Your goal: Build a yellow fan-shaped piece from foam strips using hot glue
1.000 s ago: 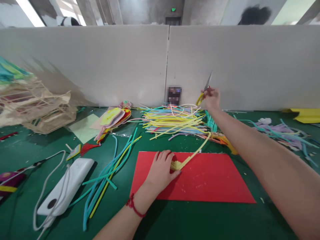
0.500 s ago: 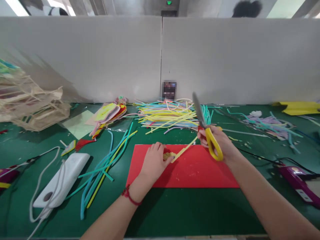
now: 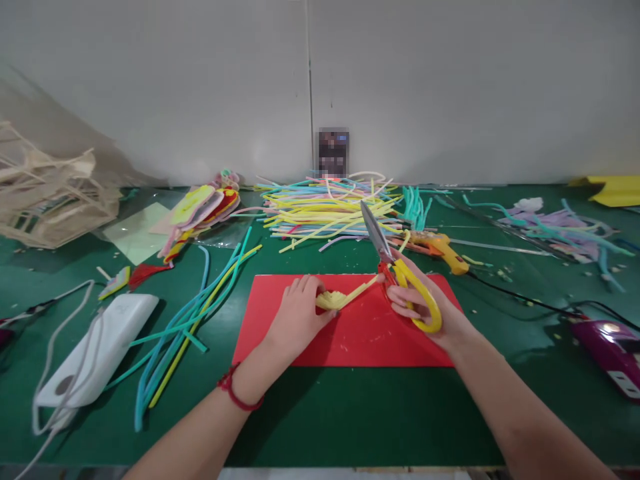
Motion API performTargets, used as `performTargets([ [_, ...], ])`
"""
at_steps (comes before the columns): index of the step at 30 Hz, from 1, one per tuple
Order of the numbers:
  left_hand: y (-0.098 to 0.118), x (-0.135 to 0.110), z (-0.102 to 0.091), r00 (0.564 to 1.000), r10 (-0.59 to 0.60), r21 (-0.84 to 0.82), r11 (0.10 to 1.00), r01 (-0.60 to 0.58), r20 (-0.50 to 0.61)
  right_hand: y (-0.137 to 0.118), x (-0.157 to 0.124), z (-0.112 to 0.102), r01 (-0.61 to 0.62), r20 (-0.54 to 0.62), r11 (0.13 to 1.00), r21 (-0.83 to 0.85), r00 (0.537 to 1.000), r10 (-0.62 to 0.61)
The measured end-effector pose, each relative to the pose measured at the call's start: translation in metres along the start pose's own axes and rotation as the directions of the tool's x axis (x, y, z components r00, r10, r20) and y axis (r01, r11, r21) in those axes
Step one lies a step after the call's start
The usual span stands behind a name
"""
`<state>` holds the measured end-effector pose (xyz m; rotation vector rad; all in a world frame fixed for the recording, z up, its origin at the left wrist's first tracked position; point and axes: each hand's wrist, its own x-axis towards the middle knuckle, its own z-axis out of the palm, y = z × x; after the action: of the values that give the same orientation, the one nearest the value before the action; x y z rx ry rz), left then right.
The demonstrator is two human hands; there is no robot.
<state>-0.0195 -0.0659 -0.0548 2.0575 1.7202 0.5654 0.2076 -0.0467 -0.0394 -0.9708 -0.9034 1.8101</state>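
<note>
My left hand [image 3: 295, 319] presses a folded yellow strip [image 3: 334, 299] against a red sheet [image 3: 365, 340] on the green table, fingers closed on the strip's bunched end. My right hand [image 3: 421, 308] grips yellow-handled scissors [image 3: 400, 273], blades pointing up and away, just beside the free tail of the strip. The scissor blades look nearly closed. Both forearms reach in from the bottom edge.
A heap of coloured strips [image 3: 325, 213] lies behind the red sheet. A yellow glue gun [image 3: 440, 245] is at right, a purple tool [image 3: 607, 343] farther right. A white power bank [image 3: 95, 347] with cable and loose teal strips [image 3: 195, 313] lie left. Wooden frames [image 3: 45, 200] sit far left.
My right hand brought the scissors from the back wall down to the strip beside my left hand. The view tilted downward.
</note>
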Motion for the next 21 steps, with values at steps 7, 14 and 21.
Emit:
performTargets([
  [7, -0.0003, 0.003, -0.0036, 0.991, -0.058, -0.248, 0.965, 0.086, 0.12, 0.0096, 0.0, -0.0007, -0.045, 0.094, 0.999, -0.02, 0.994, 0.047],
  [14, 0.0024, 0.0047, -0.0078, 0.994, -0.019, -0.307, 0.95, 0.052, 0.107, 0.0071, -0.0026, 0.0048, -0.04, 0.055, 0.999, -0.008, 0.998, 0.04],
  [21, 0.0064, 0.0014, -0.0091, 0.994, -0.092, -0.441, 0.891, 0.109, 0.059, 0.009, -0.0027, 0.006, -0.056, 0.086, 0.998, -0.042, 0.995, 0.06],
])
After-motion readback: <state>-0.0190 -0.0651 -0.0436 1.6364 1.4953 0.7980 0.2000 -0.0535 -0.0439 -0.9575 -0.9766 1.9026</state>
